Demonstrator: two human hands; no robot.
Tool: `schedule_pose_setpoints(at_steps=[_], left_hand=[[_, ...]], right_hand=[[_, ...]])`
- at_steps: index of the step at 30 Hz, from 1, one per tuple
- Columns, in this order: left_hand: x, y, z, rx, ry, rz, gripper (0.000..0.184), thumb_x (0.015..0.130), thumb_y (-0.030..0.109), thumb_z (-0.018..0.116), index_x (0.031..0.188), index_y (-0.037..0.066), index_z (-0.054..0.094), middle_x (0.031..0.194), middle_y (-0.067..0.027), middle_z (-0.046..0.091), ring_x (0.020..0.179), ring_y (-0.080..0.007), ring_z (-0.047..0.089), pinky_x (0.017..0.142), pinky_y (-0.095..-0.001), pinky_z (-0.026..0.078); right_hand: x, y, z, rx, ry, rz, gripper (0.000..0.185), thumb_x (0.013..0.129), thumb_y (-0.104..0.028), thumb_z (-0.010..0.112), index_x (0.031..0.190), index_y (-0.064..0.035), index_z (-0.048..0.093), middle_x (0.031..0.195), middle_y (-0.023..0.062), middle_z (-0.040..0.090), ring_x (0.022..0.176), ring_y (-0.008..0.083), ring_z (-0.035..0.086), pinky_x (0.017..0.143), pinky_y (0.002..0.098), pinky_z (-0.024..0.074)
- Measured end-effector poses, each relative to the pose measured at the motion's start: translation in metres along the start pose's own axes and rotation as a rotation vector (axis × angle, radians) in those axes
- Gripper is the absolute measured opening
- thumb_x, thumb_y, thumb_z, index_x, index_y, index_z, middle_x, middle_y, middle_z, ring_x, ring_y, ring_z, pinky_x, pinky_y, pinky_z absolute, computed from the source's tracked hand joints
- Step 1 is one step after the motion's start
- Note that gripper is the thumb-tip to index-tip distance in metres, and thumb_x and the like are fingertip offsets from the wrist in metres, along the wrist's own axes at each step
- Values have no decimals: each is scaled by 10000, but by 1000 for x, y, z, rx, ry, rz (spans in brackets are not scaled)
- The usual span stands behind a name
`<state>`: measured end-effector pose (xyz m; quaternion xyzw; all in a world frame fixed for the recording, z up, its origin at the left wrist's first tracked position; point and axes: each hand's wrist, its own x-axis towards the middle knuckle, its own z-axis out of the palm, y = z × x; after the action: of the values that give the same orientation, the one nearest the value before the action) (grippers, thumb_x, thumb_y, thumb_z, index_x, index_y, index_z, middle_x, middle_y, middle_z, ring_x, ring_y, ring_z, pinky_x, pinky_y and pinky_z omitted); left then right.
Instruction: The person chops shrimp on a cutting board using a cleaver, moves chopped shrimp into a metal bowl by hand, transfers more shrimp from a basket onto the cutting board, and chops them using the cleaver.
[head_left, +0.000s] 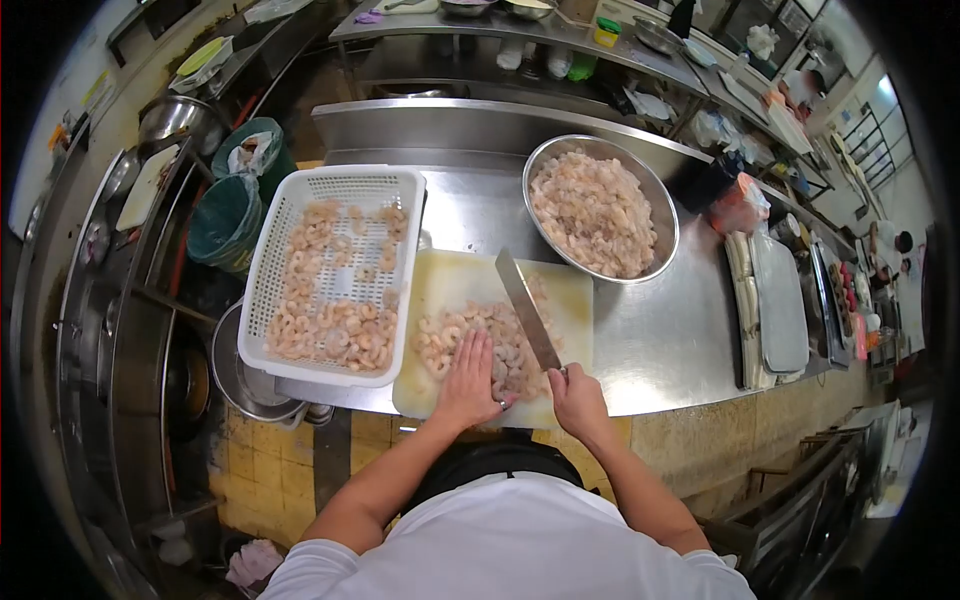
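Observation:
My right hand [580,402] is closed round the handle of a large kitchen knife [528,312], whose blade slants up and left over the cutting board [572,350]. Under and around the blade lies a heap of peeled shrimp [438,338], some apparently in pieces. My left hand [470,382] rests flat on this heap, fingers stretched out, left of the knife. A white perforated basket [257,300] with more shrimp [345,335] stands to the left of the board. Behind the board on the right sits a steel bowl [672,225] filled with chopped shrimp [595,210].
The steel table [660,360] has a raised back edge [420,115]. Green bins [225,215] and a metal pot [245,375] stand left of it. At the right end are a grey tray [780,310] and folded cloths [745,300]. Another person [800,88] is far off at upper right.

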<state>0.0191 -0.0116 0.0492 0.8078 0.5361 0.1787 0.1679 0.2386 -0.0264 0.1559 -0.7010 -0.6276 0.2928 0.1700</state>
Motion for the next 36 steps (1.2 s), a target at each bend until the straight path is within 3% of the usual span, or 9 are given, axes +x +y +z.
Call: schedule_pose_setpoints(at_steps=[3, 6, 9, 13, 16, 19, 23, 29, 36], left_hand=[[2, 3, -2, -1, -35, -20, 1220, 824, 615, 795, 1617, -128, 243, 1723, -283, 245, 1630, -417, 176, 1348, -515, 114], [2, 3, -8, 9, -46, -25, 1195, 836, 607, 793, 1612, -129, 259, 1724, -282, 244, 1633, -412, 172, 1348, -511, 118], [4, 4, -5, -9, -20, -19, 1200, 836, 607, 793, 1615, -129, 252, 1725, -283, 242, 1634, -412, 171, 1348, -510, 118], [2, 3, -7, -31, -13, -18, 1210, 831, 613, 794, 1614, -134, 252, 1722, -287, 246, 1631, -416, 174, 1347, -510, 120], [1, 3, -2, -38, 11, -14, 1207, 834, 617, 792, 1610, -138, 258, 1719, -292, 249, 1627, -424, 180, 1346, -514, 124], [0, 1, 1, -21, 40, 17, 1202, 844, 622, 783, 1610, -138, 254, 1716, -299, 251, 1623, -435, 186, 1344, -518, 126], [-2, -3, 4, -39, 72, 49, 1201, 852, 628, 774, 1613, -137, 248, 1716, -309, 243, 1620, -455, 182, 1336, -547, 122], [0, -2, -5, 20, 89, -126, 1247, 854, 712, 720, 1623, -140, 232, 1733, -298, 215, 1638, -444, 124, 1324, -594, 69], [0, 19, -16, 75, -83, -176, 1341, 823, 800, 681, 1633, -147, 186, 1754, -291, 152, 1651, -422, 71, 1339, -542, 29]], right_hand=[[-36, -7, -22, 23, 8, 75, 370, 1087, -316, 592, 979, 37, 586, 806, 357, 668, 804, 581, 652, 703, 646, 495], [-50, 16, 0, -42, -3, 119, 366, 1088, -317, 591, 983, 34, 589, 808, 362, 663, 808, 582, 652, 702, 647, 489], [-24, 35, 25, -100, 52, 36, 363, 1088, -297, 595, 973, 47, 592, 819, 337, 682, 799, 558, 666, 681, 595, 509], [-25, 3, -2, -27, 58, 50, 359, 1084, -311, 595, 977, 31, 585, 835, 358, 676, 818, 579, 661, 707, 651, 502], [-42, 20, 10, -24, 61, 51, 358, 1083, -309, 597, 975, 32, 582, 830, 357, 674, 812, 579, 662, 706, 652, 503], [-19, 31, 31, -143, 60, 12, 355, 1083, -287, 605, 964, 47, 592, 815, 332, 684, 808, 550, 674, 684, 590, 515], [-10, 1, 3, -51, 41, -2, 377, 1084, -328, 585, 988, 36, 589, 825, 350, 683, 810, 578, 669, 721, 652, 514], [1, 19, 40, -80, 24, -70, 374, 1080, -297, 599, 968, 59, 583, 804, 366, 669, 792, 581, 659, 711, 634, 514], [1, -19, 3, -58, -5, -75, 374, 1077, -310, 597, 980, 51, 592, 820, 347, 684, 815, 567, 672, 726, 635, 519]])
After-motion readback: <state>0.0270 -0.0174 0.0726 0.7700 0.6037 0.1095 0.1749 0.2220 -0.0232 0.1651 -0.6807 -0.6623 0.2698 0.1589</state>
